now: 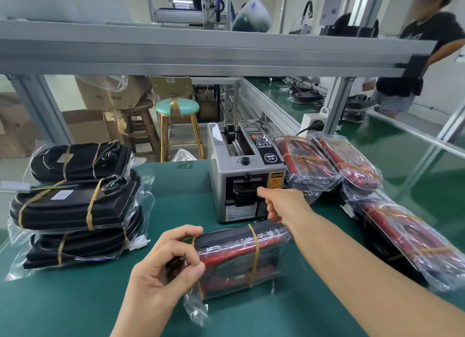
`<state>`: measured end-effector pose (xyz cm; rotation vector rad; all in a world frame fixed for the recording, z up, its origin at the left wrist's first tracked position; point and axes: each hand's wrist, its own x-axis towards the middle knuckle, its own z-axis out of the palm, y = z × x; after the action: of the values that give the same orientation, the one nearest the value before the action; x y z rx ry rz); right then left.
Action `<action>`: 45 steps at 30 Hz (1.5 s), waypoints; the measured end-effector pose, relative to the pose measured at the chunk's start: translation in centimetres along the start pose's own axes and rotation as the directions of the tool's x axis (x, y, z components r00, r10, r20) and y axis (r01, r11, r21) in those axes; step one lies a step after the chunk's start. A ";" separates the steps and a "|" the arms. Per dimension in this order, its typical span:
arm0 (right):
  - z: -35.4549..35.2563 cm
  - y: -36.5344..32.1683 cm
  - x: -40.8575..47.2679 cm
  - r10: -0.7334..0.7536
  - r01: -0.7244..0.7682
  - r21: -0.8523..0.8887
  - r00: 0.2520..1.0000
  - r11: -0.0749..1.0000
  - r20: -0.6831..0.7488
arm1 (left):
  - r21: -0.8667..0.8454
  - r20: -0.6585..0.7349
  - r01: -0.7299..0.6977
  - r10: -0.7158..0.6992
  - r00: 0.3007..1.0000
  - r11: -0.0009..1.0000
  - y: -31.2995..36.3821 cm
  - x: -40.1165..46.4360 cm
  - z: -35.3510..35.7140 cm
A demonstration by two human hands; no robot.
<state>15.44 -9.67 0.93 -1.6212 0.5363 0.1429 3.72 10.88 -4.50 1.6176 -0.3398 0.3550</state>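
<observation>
A red and black part in a clear plastic bag (241,256), bound with yellow rubber bands, lies on the green table in front of me. My left hand (163,266) pinches the folded left end of that bag. My right hand (279,203) reaches out to the front slot of the grey tape dispenser machine (241,175), fingers curled, index fingertip at the outlet. Whether it holds a piece of tape is unclear.
Stacked bagged black parts (75,206) stand at the left. Bagged red parts (327,160) lie to the right of the dispenser and further ones (412,238) along the right edge. An aluminium frame beam (201,55) crosses overhead. Stools and cardboard boxes stand behind the table. A person (412,67) stands at far right.
</observation>
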 end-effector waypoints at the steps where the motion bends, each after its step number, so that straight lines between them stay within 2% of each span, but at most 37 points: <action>1: 0.2 -0.1 0.2 0.001 -0.002 -0.008 1.000 1.000 -0.028 | 0.011 -0.014 -0.005 0.005 1.000 1.000 0.1 0.0 0.1; 4: 0.4 -0.2 0.4 -0.016 0.017 0.018 0.998 1.000 -0.064 | 0.040 -0.043 -0.017 0.019 0.999 0.999 0.4 0.0 0.1; 8: 0.9 -0.5 0.6 0.019 -0.019 -0.004 1.000 1.000 -0.008 | 0.070 -0.058 -0.025 0.029 0.998 0.997 0.3 -0.3 -0.2; 12: 1.8 -0.8 2.0 0.057 -0.058 -0.014 0.998 0.998 -0.027 | 0.118 -0.064 -0.052 0.060 0.996 0.992 0.4 -0.3 -0.9; 17: 2.3 -0.8 2.6 0.067 -0.071 0.026 0.990 0.997 0.121 | 0.108 -0.081 -0.043 0.052 0.995 0.993 0.4 -0.5 -1.4; 20: 2.7 -1.3 2.0 0.145 -0.154 0.068 0.982 0.986 0.118 | 0.106 -0.095 -0.003 0.014 0.995 0.994 0.5 -0.8 -1.4; 24: 1.0 -0.9 1.0 0.094 -0.139 0.190 0.969 0.972 0.230 | 0.160 -0.034 0.032 -0.026 0.999 0.987 0.7 -0.8 -0.5; 28: -1.6 -1.7 -1.9 0.002 -0.080 0.292 0.966 0.953 0.259 | 0.178 -0.108 0.037 -0.018 0.994 0.983 0.8 -0.5 0.6; 31: -2.9 -2.6 -6.0 -0.191 0.150 0.188 0.956 0.971 0.223 | 0.201 -0.189 0.005 0.034 0.981 0.979 1.4 -0.8 1.7; 34: -1.8 -1.7 -10.8 -0.367 0.349 0.115 0.874 0.930 0.319 | 0.235 -0.249 -0.039 0.099 0.963 0.971 1.7 -1.6 2.9; 36: -0.4 -0.2 -12.4 -0.405 0.392 0.110 0.847 0.913 0.343 | 0.283 -0.282 -0.062 0.144 0.948 0.957 1.6 -2.0 3.4; 39: 1.0 2.1 -12.2 -0.452 0.466 0.012 0.853 0.885 0.262 | 0.304 -0.332 -0.054 0.159 0.930 0.951 1.5 -2.4 3.6; 43: 1.4 3.5 -11.7 -0.471 0.494 -0.075 0.857 0.866 0.211 | 0.380 -0.326 -0.039 0.173 0.929 0.924 1.7 -2.7 3.8; 45: 1.3 3.6 -11.5 -0.486 0.503 -0.045 0.852 0.863 0.195 | 0.414 -0.318 -0.024 0.170 0.933 0.910 2.1 -2.6 3.7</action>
<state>4.03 -5.54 2.06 -1.7693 -0.0402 -0.0763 0.55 7.01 -4.02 1.9021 -0.0758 0.8228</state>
